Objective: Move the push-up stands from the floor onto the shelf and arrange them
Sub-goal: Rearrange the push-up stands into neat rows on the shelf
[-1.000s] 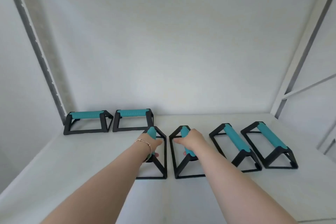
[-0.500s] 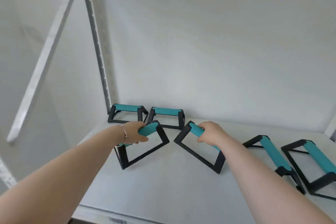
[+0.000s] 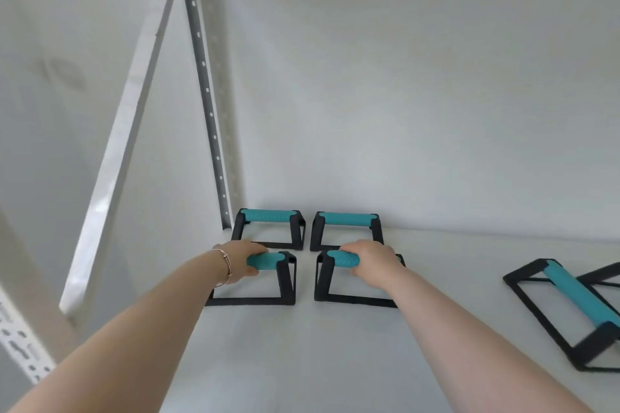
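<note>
Fingers of the left hand (image 3: 242,258) are curled around the teal foam grip of the front-left push-up stand (image 3: 265,278), and those of the right hand (image 3: 370,261) are wrapped the same way around the grip of the front-right push-up stand (image 3: 349,282). Both clenched grasps look firm, with each black frame sitting flat on the white shelf (image 3: 302,362).

Half a second ago these two stands were angled away from each other, splayed in a shallow V; a second ago they ran lengthwise toward the back wall. Now both have been turned so that their grips run crosswise, parallel to the back-left stand (image 3: 268,226) and the back-right stand (image 3: 347,230) standing against the wall. The four make a tidy two-by-two block near the perforated upright (image 3: 206,100), each front stand just in front of its partner, apparently not touching it.

That suggests this pair is essentially placed, and letting go is probably the next step. Off to the right, another stand (image 3: 570,312) lies at a diagonal, with a further one only partly in view at the frame's edge behind it; these likely need the same turning and lining up. A thin bracelet (image 3: 226,266) circles the left wrist.
</note>
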`<state>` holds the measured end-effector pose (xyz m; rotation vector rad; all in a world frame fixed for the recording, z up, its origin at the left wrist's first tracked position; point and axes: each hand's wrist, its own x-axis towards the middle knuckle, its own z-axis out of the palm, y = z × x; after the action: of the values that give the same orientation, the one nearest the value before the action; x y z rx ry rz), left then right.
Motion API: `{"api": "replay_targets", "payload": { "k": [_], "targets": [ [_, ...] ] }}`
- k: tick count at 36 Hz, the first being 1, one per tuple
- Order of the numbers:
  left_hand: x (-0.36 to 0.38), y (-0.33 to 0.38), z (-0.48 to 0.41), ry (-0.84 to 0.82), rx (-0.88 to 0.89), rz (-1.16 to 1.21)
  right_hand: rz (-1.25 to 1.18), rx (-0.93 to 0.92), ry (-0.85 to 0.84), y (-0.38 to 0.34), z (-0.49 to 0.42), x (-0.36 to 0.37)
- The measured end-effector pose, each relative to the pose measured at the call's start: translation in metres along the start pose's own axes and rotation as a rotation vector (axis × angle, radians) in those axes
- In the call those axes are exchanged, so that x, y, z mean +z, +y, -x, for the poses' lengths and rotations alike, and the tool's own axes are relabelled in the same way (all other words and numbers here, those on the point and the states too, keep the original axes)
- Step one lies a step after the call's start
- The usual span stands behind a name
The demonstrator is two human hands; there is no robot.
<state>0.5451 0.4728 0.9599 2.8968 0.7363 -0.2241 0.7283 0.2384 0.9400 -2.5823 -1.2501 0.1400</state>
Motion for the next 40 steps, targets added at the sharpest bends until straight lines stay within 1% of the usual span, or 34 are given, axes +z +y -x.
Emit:
{"api": "replay_targets", "payload": {
  "k": [6,9,12,14,18,31,40],
  "targets": [
    [0.006,-0.008,-0.019,-0.001,0.099,-0.036,0.028,0.028,0.009,-0.013,-0.009,0.006],
    [0.007,-0.008,-0.021,0.032,0.106,-0.032,0.015,0.077,-0.04,-0.015,-0.01,0.004],
    [0.014,-0.007,-0.018,0.1,0.095,0.032,-0.038,0.133,-0.079,-0.018,-0.007,-0.001],
    [0.021,-0.005,-0.016,0.176,0.073,0.041,-0.091,0.172,-0.048,-0.02,-0.007,0.0],
    [0.031,-0.003,-0.017,0.27,0.054,-0.019,-0.054,0.196,0.043,-0.029,-0.008,0.006],
    [0.034,-0.01,-0.028,0.286,0.099,-0.036,-0.106,0.223,0.035,-0.035,-0.011,-0.003],
    [0.032,-0.011,-0.03,0.28,0.107,-0.037,-0.054,0.184,0.036,-0.032,-0.014,0.004]
  ]
}}
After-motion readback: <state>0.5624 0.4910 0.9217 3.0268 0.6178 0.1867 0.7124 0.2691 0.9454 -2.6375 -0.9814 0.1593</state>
